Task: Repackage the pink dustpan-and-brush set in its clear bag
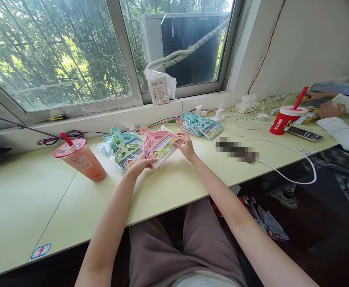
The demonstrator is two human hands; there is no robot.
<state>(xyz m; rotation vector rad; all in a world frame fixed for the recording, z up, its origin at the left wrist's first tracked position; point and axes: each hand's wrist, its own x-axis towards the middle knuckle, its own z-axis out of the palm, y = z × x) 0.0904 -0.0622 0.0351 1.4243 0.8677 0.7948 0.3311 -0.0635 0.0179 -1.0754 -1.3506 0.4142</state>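
Between my two hands is a pink mini dustpan and brush set (158, 144) in a clear plastic wrapper, raised a little over the table and tilted toward me. My left hand (141, 164) grips its lower left edge, fingers partly hidden by the pack. My right hand (186, 146) pinches its right edge. Just left of it lies a pile of wrapped green and teal dustpan sets (123, 149). Behind my right hand, farther off, sits a second pile of wrapped teal sets (206, 126), with some pink showing at its left side.
A pink drink cup (85, 161) with a red straw stands at left. On the right are a blurred dark object (237, 150) with a white cable, a red cup (285, 121), a phone (304, 132) and another person's hands (331, 109). A tissue pack (159, 89) stands on the sill.
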